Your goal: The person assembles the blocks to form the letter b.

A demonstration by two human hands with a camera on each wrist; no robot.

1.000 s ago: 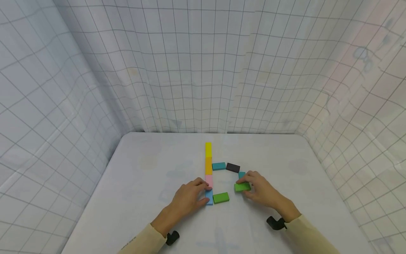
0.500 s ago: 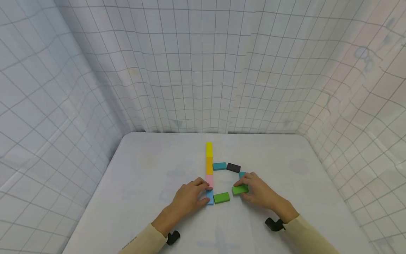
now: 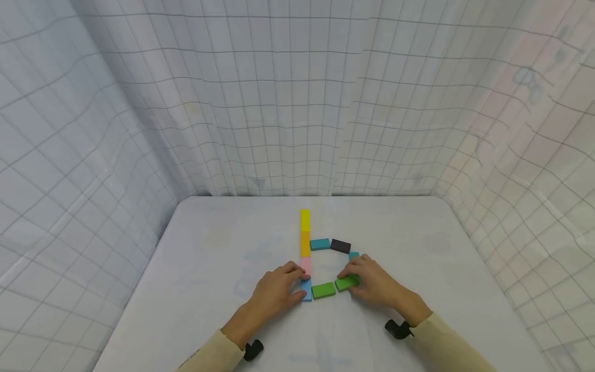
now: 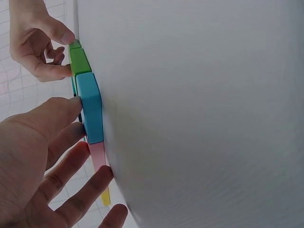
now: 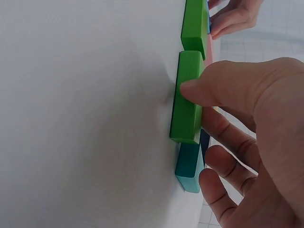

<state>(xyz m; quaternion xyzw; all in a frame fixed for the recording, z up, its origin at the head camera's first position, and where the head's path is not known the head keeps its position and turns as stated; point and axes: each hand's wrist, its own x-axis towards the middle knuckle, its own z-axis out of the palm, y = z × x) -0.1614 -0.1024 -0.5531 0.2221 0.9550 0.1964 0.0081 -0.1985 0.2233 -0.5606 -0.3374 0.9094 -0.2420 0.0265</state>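
Note:
My right hand (image 3: 377, 283) pinches a green block (image 5: 187, 114) between thumb and fingers, low over the table. Its end comes close to a second green block (image 3: 323, 291), which lies just right of a light blue block (image 3: 307, 292). My left hand (image 3: 275, 290) rests at the blue block, thumb and index finger touching its side and the other fingers spread loosely. Beyond it, a pink block (image 3: 305, 263), an orange block (image 3: 304, 244) and a yellow block (image 3: 304, 219) continue a straight column. A teal block (image 3: 319, 244) branches right from the orange one.
A black block (image 3: 341, 246) follows the teal one, and a second teal block (image 3: 354, 255) sits partly hidden behind my right hand. White table (image 3: 223, 248) surrounds the blocks. Grid-patterned curtains (image 3: 297, 103) stand along the back and both sides.
My right hand has moved the green block left and toward me, up to the end of the other green block. The left hand stays at the blue block.

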